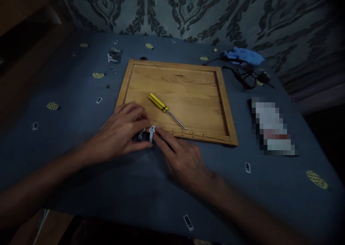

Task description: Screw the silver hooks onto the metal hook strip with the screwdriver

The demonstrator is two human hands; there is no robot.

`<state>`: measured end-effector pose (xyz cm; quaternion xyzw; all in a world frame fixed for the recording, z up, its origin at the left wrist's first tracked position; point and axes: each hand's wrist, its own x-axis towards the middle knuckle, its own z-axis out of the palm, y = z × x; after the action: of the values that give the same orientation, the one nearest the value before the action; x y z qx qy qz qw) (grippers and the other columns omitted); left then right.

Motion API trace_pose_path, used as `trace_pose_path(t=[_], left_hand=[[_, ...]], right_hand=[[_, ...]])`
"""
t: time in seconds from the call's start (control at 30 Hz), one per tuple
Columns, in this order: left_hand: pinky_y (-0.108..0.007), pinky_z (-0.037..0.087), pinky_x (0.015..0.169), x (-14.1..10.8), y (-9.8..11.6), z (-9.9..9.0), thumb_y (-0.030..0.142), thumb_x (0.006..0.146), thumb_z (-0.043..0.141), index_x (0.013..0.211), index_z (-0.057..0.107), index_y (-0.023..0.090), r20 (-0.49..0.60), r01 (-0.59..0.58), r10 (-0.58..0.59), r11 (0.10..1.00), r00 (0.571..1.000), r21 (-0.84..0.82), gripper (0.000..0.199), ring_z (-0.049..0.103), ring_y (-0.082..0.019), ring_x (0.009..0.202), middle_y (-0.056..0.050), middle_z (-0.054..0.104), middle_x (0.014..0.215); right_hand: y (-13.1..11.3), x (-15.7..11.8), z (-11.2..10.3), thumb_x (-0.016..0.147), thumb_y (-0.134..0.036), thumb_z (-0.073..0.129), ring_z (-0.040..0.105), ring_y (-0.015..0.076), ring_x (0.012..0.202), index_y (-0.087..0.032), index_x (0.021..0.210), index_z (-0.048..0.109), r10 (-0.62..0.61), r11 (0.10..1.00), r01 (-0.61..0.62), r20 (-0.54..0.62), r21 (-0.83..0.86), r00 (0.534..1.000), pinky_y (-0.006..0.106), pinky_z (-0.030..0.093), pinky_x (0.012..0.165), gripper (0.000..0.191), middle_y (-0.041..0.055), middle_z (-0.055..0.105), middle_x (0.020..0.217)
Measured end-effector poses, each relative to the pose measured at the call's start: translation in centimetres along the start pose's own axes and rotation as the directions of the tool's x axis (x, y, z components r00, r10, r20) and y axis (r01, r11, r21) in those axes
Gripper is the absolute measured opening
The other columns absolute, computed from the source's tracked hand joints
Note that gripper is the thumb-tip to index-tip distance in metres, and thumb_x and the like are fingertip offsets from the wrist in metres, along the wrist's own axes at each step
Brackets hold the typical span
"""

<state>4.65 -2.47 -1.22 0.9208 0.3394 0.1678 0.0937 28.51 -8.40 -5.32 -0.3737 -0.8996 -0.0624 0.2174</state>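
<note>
At the far left of the counter [78, 187], a small cluster of metal fittings [114, 55] lies near the back, with a few loose screws [107, 86] nearer the front. The left hand [126, 130] is at the near left corner of the wooden panel [175, 94], thumb and fingers closed about a metal bracket [152, 130]. This bracket is at the panel's near edge; a second metal part [141, 134] shows just left of it, partly hidden by the fingers. A yellow-handled screwdriver [167, 109] lies diagonally on the panel, handle to the rear left, tip near the row of small holes along the near edge. The right hand [185, 158] has its fingertips against the bracket's right side; whether it grips cannot be told. Right of the panel are dark-framed glasses [246, 83], a blue cloth [245, 55] behind them, and a pixelated flat item [272, 126] nearer the front
</note>
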Motion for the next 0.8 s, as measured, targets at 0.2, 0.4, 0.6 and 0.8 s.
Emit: trace_pose_path(t=[0.2, 0.4, 0.6, 0.8], left_hand=[[-0.046, 0.054, 0.107, 0.3, -0.4, -1.9, 0.048, 0.099, 0.071, 0.124, 0.071, 0.019, 0.052, 0.075, -0.066, 0.974, 0.997, -0.212, 0.038, 0.062, -0.031, 0.126, -0.012, 0.070, 0.130], [-0.039, 0.055, 0.100, 0.6, -1.1, -3.2, 0.040, 0.103, 0.059, 0.114, 0.073, 0.019, -0.045, 0.243, -0.265, 0.929, 0.963, -0.280, 0.027, 0.069, -0.025, 0.112, -0.007, 0.075, 0.118], [-0.036, 0.055, 0.086, 0.9, -1.7, -2.3, 0.041, 0.102, 0.057, 0.101, 0.076, 0.019, -0.048, 0.265, -0.290, 0.920, 0.956, -0.288, 0.030, 0.070, -0.022, 0.095, -0.007, 0.077, 0.107], [-0.039, 0.055, 0.091, 0.8, -1.8, -2.4, 0.043, 0.102, 0.059, 0.101, 0.076, 0.020, -0.080, 0.280, -0.315, 0.914, 0.946, -0.294, 0.029, 0.070, -0.024, 0.098, -0.006, 0.077, 0.107]], right_hand=[[0.1, 0.1, -0.2, 0.092, 0.005, 0.044, 0.075, 0.0200, 0.088, -0.011, 0.141, 0.069, 0.008, 1.000, -0.007, 0.064, -0.015, 0.998, 0.034, 0.066, 0.074, 0.057, 0.0175, 0.074, 0.143], [0.1, 0.1, -0.3, 0.090, 0.007, 0.043, 0.076, 0.0204, 0.088, -0.009, 0.138, 0.071, -0.003, 1.000, 0.003, 0.038, -0.013, 0.999, 0.034, 0.067, 0.072, 0.058, 0.0175, 0.075, 0.142], [0.1, -0.2, -0.1, 0.092, 0.005, 0.046, 0.077, 0.0222, 0.094, -0.010, 0.141, 0.069, 0.015, 0.999, -0.017, 0.054, 0.046, 0.998, 0.035, 0.067, 0.077, 0.056, 0.0190, 0.072, 0.145], [0.1, -0.2, -0.2, 0.094, 0.003, 0.046, 0.076, 0.0212, 0.098, -0.014, 0.142, 0.069, 0.044, 0.999, -0.046, 0.085, 0.022, 0.995, 0.035, 0.067, 0.083, 0.056, 0.0153, 0.074, 0.145]])
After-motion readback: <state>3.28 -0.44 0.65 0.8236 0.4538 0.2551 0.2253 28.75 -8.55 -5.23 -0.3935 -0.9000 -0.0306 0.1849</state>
